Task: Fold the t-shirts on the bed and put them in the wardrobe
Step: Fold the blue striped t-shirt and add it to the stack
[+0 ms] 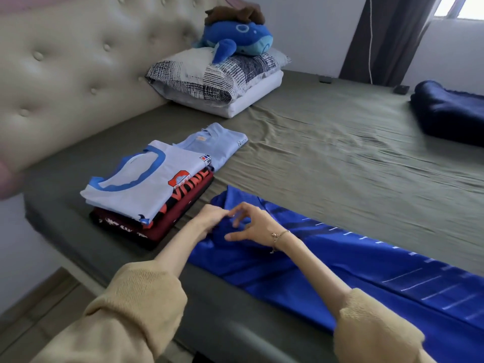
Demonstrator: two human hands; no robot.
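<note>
A shiny blue t-shirt (327, 263) lies on the bed (327, 153) as a long strip, folded lengthwise, with its collar end toward the headboard. Both hands meet at that collar end. My left hand (210, 217) has its fingers curled down into the blue fabric and grips it. My right hand (252, 226) hovers over the same spot with arched fingers spread apart, its fingertips touching the cloth and the thumb held away. Left of the hands stands a stack of folded t-shirts (146, 189), a white one with blue trim on top. A folded light blue shirt (218, 145) lies behind the stack.
Pillows (217, 79) with a blue plush toy (235, 39) sit against the tufted headboard (65, 69). A folded dark blue blanket (447, 111) lies at the far right. Two small dark objects (400, 89) rest near the bed's far edge by the curtain (387, 35).
</note>
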